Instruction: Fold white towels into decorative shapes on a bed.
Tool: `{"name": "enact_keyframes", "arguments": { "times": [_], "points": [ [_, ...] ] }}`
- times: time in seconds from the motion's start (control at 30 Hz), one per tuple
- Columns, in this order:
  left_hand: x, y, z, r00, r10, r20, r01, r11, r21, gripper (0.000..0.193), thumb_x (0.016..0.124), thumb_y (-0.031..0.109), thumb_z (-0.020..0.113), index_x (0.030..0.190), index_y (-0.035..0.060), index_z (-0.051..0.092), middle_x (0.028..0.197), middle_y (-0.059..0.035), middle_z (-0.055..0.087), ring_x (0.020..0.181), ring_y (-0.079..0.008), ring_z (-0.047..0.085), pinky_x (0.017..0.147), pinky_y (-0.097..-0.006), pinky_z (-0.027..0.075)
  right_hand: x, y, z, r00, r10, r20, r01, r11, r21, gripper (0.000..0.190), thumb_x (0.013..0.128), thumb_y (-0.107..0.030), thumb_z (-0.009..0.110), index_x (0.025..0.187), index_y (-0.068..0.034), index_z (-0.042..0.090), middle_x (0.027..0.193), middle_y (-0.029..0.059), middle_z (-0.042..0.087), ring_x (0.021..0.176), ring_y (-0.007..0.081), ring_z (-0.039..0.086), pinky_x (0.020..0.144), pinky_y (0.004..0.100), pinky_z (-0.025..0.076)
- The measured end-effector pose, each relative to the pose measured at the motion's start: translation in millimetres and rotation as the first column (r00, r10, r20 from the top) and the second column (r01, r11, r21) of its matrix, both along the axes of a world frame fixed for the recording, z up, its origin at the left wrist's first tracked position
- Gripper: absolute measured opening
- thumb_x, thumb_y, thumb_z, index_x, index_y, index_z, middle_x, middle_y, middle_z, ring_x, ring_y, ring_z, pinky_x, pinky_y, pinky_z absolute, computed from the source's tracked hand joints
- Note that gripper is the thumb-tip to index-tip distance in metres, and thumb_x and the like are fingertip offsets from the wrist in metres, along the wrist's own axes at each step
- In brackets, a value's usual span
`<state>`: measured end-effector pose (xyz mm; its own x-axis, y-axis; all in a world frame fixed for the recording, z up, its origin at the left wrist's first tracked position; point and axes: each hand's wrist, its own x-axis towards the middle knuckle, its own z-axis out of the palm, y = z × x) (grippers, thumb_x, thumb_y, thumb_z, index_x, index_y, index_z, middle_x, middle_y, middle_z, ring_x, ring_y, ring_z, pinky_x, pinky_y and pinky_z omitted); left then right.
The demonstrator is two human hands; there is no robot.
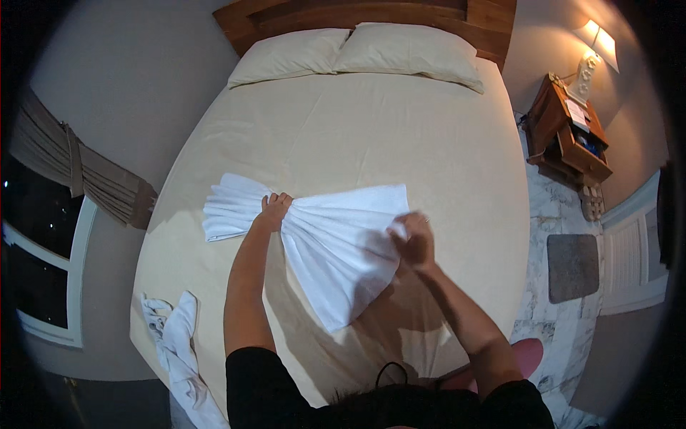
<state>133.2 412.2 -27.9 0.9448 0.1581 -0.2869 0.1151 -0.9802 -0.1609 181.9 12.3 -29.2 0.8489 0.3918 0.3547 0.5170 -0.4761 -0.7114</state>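
A white towel [343,236] lies on the cream bed sheet [343,134], gathered narrow near its left part and fanned out in pleats to both sides. My left hand [277,211] grips the gathered waist of the towel. My right hand [415,238], slightly blurred, pinches the towel's right edge between thumb and fingers and lifts it a little. A second white towel [182,343], twisted and crumpled, lies at the bed's lower left edge and hangs towards the floor.
Two pillows [407,51] rest against the wooden headboard [359,13]. Right of the bed stand a wooden nightstand [573,134] with an open drawer and a lit lamp [584,78]. A grey mat [573,268] lies on the marble floor. A curtained window is at left.
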Motion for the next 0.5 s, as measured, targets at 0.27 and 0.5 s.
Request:
{"name": "enact_keyframes", "arguments": {
  "times": [0.27, 0.5],
  "points": [
    [5, 2, -12, 0.999, -0.032, 0.042, 0.033, 0.999, -0.018, 0.081, 0.058, -0.005, 0.07, 0.13, 0.0129, 0.038, 0.13, -0.0065, 0.038, 0.123, -0.0297, 0.037, 0.105, -0.0601, 0.024, 131, 26, -15, 0.975, 0.12, -0.186, -0.141, 0.985, -0.103, 0.045, 0.07, -0.012, 0.071, 0.113, -0.002, 0.061, 0.109, 0.0166, 0.06, 0.104, 0.0338, 0.055, 0.09, 0.0394, 0.045],
    [1, 3, -9, 1.0, -0.027, 0.001, 0.027, 1.0, -0.002, 0.082, 0.058, -0.003, 0.072, 0.13, 0.0134, 0.038, 0.13, -0.0054, 0.039, 0.123, -0.0287, 0.037, 0.105, -0.0589, 0.025, 130, 45, -13, 0.987, 0.114, 0.112, -0.067, 0.933, -0.355, 0.022, 0.075, -0.008, 0.066, 0.096, -0.008, 0.065, 0.098, 0.0125, 0.06, 0.097, 0.0299, 0.056, 0.078, 0.0417, 0.049]
  ]
}}
